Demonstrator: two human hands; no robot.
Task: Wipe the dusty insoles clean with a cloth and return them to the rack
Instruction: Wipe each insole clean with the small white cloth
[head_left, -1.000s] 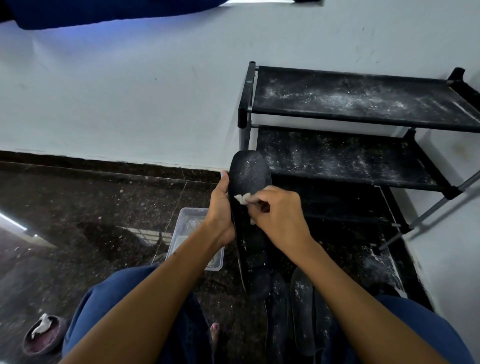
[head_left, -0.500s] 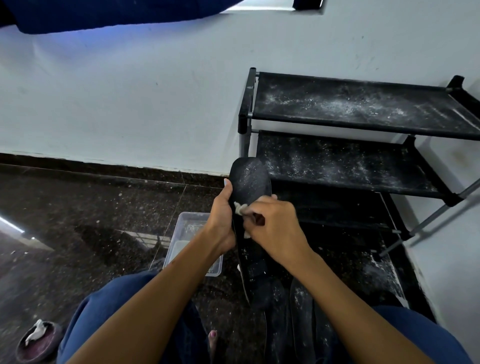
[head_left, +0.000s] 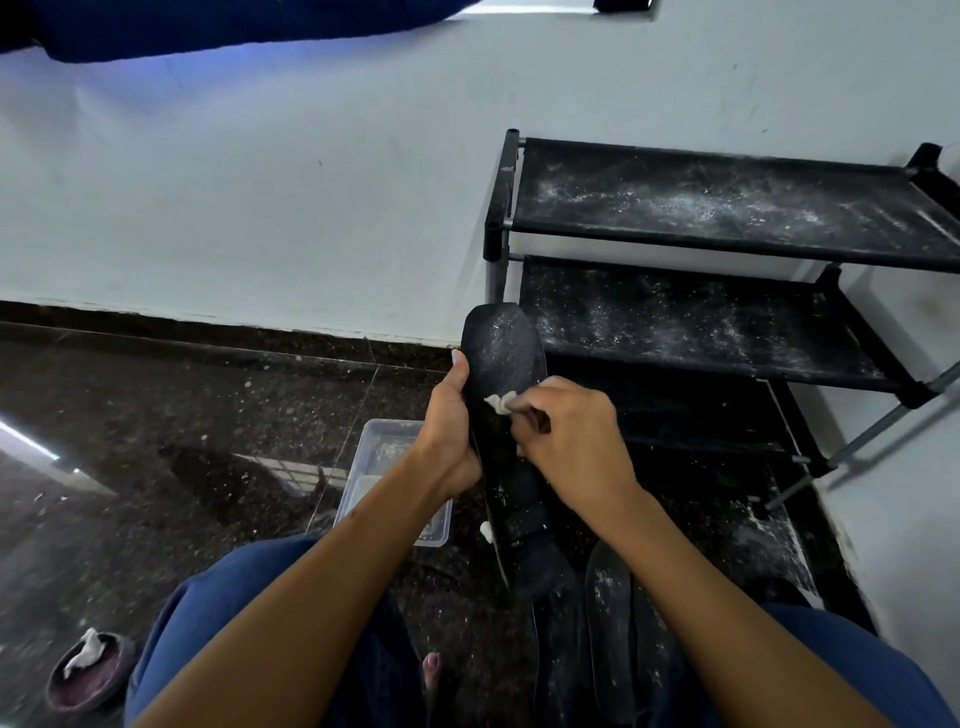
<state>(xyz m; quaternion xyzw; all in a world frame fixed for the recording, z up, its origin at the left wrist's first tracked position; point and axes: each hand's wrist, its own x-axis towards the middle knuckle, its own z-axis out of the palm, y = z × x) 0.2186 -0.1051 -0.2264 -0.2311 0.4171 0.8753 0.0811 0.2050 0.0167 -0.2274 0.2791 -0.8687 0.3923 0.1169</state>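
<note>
I have my left hand (head_left: 451, 434) gripping the insole (head_left: 506, 415) by its left edge, held up off the floor near the rack (head_left: 727, 218) so my right hand's (head_left: 571, 441) fingers, pinching the cloth (head_left: 500, 402), can press against a steadied surface.

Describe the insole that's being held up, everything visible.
The long black foam-like insole is held nearly upright in front of the black dusty shoe rack, rounded toe end up. The toe area is speckled with white dust; the lower part looks darker and cleaner. The left hand grips its left edge, and the right hand presses a small white cloth against its middle. The heel end hangs low above other dusty insoles lying on the dark floor.
</note>
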